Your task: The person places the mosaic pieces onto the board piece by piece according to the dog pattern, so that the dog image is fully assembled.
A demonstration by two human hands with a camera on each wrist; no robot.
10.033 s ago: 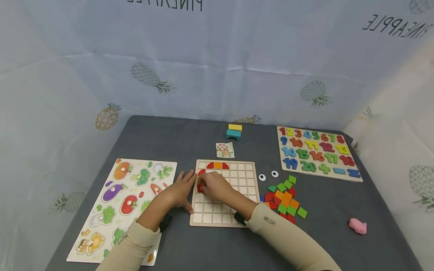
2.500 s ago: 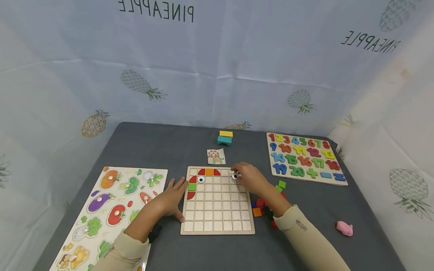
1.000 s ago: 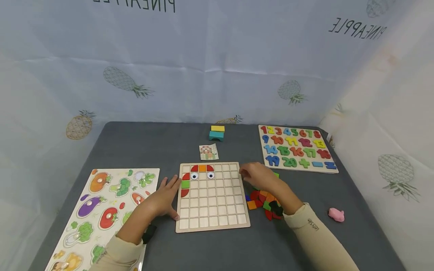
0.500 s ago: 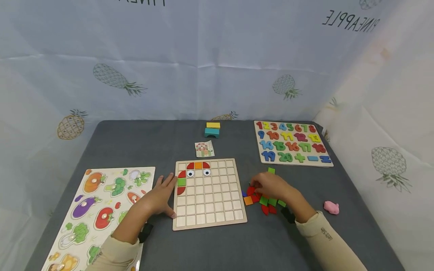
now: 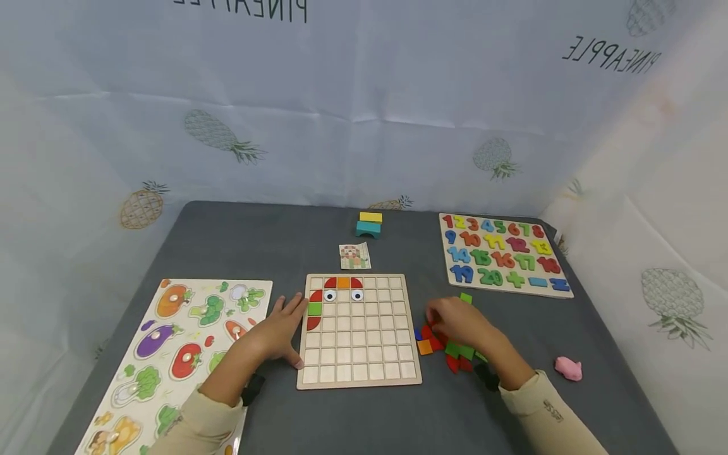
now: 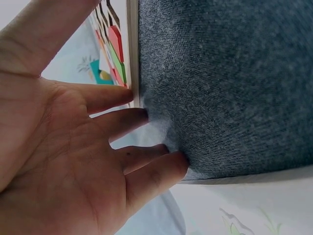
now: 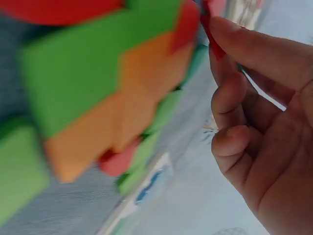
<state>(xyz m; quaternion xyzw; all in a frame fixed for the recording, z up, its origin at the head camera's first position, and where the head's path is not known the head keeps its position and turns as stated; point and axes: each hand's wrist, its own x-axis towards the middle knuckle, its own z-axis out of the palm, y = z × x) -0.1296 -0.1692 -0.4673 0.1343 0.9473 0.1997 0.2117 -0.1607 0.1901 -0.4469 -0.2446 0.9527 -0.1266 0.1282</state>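
A wooden grid board [image 5: 366, 370] lies in the middle of the table in the head view. Its upper left holds red curved pieces, an orange square [image 5: 344, 283], a green square [image 5: 315, 308] and two white eye discs [image 5: 357, 295]. My left hand [image 5: 279, 335] rests with spread, straight fingers against the board's left edge, as the left wrist view also shows. Right of the board, my right hand [image 5: 463, 323] is over a pile of loose tiles [image 5: 455, 349]. Thumb and finger pinch a red piece [image 7: 216, 45] in the right wrist view; its full shape is partly hidden.
A vegetable puzzle board [image 5: 188, 341] lies at left, partly under the left forearm. Behind the grid board are a small picture card [image 5: 355, 256] and teal [image 5: 368, 229] and yellow [image 5: 371, 217] blocks. A number puzzle [image 5: 506, 256] and a pink pig figure [image 5: 568, 368] are at right.
Both eye discs have gone from the table onto the board. My right hand has moved from the board to the tile pile and now pinches a red piece. The left hand stays at the edge.
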